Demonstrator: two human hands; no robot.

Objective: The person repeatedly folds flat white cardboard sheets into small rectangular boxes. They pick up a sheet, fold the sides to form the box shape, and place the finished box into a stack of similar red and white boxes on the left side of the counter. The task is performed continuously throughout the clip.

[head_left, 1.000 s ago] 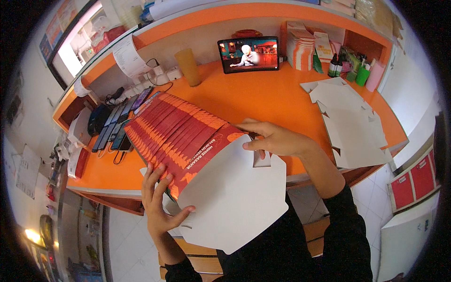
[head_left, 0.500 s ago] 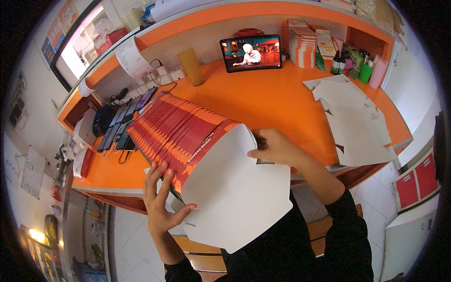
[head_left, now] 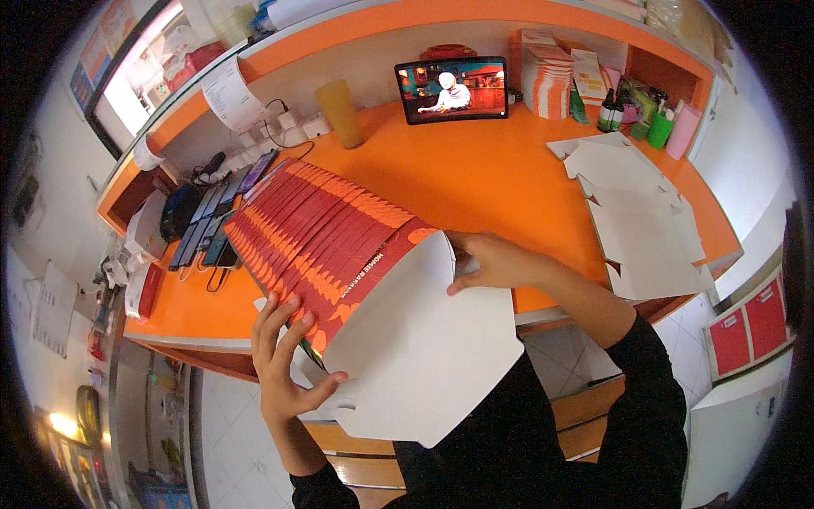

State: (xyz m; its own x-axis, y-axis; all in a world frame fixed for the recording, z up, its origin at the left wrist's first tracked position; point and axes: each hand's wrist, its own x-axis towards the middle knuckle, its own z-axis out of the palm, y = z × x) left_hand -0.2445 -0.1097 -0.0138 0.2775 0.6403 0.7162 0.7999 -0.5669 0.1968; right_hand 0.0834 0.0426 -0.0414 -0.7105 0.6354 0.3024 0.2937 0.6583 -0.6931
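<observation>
Nested red and orange printed cartons (head_left: 326, 225) make a slanting row on the desk's near left. Closest to me is a carton with a large white inner flap (head_left: 415, 348), which hangs past the desk edge over my lap. My left hand (head_left: 284, 365) grips its left edge, with spread fingers against the red printed side and the thumb on the white flap. At the upper right corner, my right hand (head_left: 492, 263) pinches the carton: the thumb is on the white face and the other fingers are partly hidden behind it.
Flat white carton blanks (head_left: 640, 220) lie on the right of the orange desk (head_left: 475, 174). A tablet (head_left: 452, 89) stands at the back, beside a yellow cup (head_left: 339, 114). Several phones (head_left: 208, 216) and cables lie at left. Stacked orange-white boxes (head_left: 545, 81) and a green pen holder (head_left: 660, 130) stand back right.
The white flap has tipped slightly, and its right edge has shifted left. My right hand has turned a little at the corner; my left hand keeps its place on the carton. The view has shifted slightly.
</observation>
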